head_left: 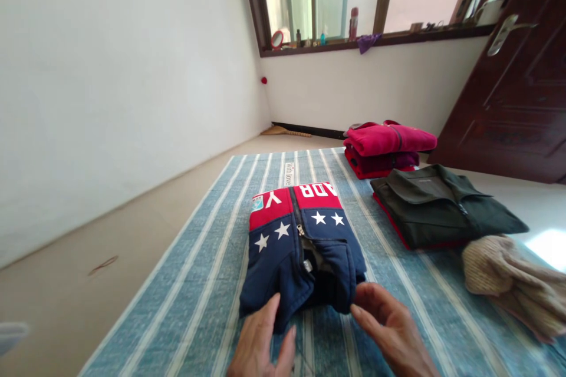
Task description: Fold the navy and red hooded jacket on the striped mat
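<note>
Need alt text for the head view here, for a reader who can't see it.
Two bare hands, left hand and right hand, rest at the near edge of a folded navy and red zip jacket with white stars on a blue striped mat. To the right lie a dark green jacket, folded red clothes and a beige knit.

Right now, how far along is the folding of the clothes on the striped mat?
Done: a red pile and a dark green jacket lie folded at the right of the striped mat. In hand: the navy and red zip jacket is folded compact, and the left hand and right hand touch its near edge with open fingers. Left: a beige knit garment lies crumpled at the right edge.
</note>
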Demonstrator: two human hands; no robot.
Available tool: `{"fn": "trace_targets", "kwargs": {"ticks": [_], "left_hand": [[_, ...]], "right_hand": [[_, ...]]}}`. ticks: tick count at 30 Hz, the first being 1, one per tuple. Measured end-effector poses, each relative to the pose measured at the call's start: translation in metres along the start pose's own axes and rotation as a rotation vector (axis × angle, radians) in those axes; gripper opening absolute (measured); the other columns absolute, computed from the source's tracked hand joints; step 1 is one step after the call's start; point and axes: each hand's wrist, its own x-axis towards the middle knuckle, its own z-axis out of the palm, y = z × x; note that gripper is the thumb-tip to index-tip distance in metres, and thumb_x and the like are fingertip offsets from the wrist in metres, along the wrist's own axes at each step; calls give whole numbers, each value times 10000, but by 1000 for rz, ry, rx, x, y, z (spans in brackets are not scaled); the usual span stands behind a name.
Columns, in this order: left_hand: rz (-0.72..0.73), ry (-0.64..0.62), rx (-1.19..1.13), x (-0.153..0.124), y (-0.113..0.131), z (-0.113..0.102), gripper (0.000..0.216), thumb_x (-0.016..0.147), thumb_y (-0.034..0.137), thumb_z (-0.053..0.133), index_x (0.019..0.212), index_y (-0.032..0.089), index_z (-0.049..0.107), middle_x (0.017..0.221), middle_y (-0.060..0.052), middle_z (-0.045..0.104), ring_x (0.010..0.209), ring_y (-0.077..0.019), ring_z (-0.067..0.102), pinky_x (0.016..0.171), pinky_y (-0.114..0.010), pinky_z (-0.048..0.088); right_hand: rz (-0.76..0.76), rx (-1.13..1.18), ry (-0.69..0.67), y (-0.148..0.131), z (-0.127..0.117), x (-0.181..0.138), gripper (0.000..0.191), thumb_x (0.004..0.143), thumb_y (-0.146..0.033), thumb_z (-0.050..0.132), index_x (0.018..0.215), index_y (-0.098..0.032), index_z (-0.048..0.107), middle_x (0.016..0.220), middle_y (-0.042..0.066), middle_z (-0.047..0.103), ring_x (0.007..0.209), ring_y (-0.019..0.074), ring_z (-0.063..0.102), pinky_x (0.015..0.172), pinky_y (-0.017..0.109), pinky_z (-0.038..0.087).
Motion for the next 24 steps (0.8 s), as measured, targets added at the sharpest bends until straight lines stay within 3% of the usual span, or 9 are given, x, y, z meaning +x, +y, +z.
{"fn": "trace_targets", "kwargs": {"ticks": [2,4,9,12,17,21,24], "left_hand": [[-63,57,-40,1,1,5,345,874,227,568,1211,157,595,981,-83,714,861,-189,689,813,-269,545],[-196,32,-148,5,1,4,286,867,260,578,1127,171,655,963,-73,723,843,-192,691,825,-278,542],[-907,-193,-582,30,1,-19,344,789,473,631,947,179,712,831,-40,737,779,-213,692,732,-276,555],[-1169,-227,-826,47,3,-28,400,725,561,651,786,167,681,681,-11,680,664,-192,646,649,-269,539],[-1178,-203,-671,53,4,-22,514,672,684,618,602,175,585,525,23,530,531,-149,508,499,-229,435],[-1133,-176,-555,46,2,-14,536,713,697,568,561,185,527,504,43,425,514,-122,408,469,-211,361],[-1094,-142,-509,43,0,-11,517,753,664,550,552,190,509,513,39,432,530,-128,421,497,-215,368]], "right_hand": [[60,168,21,-5,4,6,380,748,-452,725,1006,-192,624,852,45,682,844,214,647,759,304,514],[86,249,1,-13,7,11,401,737,-469,737,1000,-184,637,830,42,680,810,203,642,732,292,507],[131,278,-88,-28,6,18,312,754,-454,728,758,-147,671,686,22,626,655,140,563,632,242,448],[198,468,-52,-26,5,20,316,710,-440,765,712,-153,632,661,-1,590,624,125,538,642,248,452],[285,654,-60,-14,3,25,302,693,-391,797,759,-173,600,665,-32,551,587,100,503,589,212,421],[288,600,-9,-9,2,29,319,700,-428,784,733,-182,584,636,-44,524,557,97,467,545,198,382],[277,503,28,-8,2,29,356,700,-473,770,693,-183,562,618,-45,503,552,97,444,541,197,375]]}}
